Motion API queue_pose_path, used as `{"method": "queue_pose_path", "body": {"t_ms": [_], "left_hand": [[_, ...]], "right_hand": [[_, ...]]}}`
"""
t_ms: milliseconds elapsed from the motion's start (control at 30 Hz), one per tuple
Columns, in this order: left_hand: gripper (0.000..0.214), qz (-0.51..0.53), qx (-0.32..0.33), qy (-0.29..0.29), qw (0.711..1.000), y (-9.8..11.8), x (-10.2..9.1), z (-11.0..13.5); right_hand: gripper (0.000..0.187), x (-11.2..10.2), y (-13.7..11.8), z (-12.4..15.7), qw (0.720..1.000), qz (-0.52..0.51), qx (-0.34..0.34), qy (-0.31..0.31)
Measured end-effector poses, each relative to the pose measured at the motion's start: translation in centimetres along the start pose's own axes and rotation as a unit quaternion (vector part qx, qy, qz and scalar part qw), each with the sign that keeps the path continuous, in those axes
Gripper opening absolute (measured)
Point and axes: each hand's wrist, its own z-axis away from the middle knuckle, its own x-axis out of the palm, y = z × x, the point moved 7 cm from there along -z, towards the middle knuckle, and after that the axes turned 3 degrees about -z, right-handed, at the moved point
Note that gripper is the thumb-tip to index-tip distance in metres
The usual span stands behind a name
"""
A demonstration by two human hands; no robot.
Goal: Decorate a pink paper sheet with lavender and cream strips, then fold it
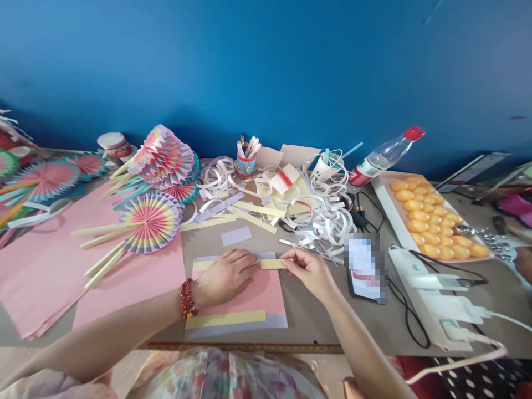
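A sheet of pink paper lies in front of me, edged with yellow and lilac bands at its near and far sides. My left hand, with a red bead bracelet at the wrist, rests flat on it, palm down. A yellow paper strip runs along the sheet's far edge, one end beside or under my left fingertips, which I cannot tell. Thumb and fingers of my right hand pinch the strip's other end. Beyond the sheet lies a short lilac strip.
Folded paper fans and pink sheets are on the left. White paper scraps pile up at the back, near a pen cup and bottle. A phone, power strip and box of yellow-orange pieces stand right.
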Motion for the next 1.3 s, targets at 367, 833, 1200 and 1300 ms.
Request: {"method": "queue_pose_path", "body": {"t_ms": [367,833,1200,1300], "left_hand": [[0.024,0.011,-0.015,0.012,1.0,-0.5,0.6,0.4],[0.032,0.003,-0.027,-0.019,0.999,-0.6,1.3,0.6],[0.032,-0.015,-0.047,-0.025,0.998,-0.6,1.7,0.4],[0.031,-0.01,-0.053,-0.016,0.998,-0.7,1.5,0.4]], "right_hand": [[0.024,0.5,1.5,-0.6,0.997,-0.033,0.066,-0.009],[0.022,0.5,0.9,-0.7,0.999,-0.008,0.045,-0.003],[0.023,0.6,1.2,-0.6,0.999,0.011,0.038,-0.004],[0.024,0.6,1.1,-0.6,0.999,0.021,0.033,-0.004]]}}
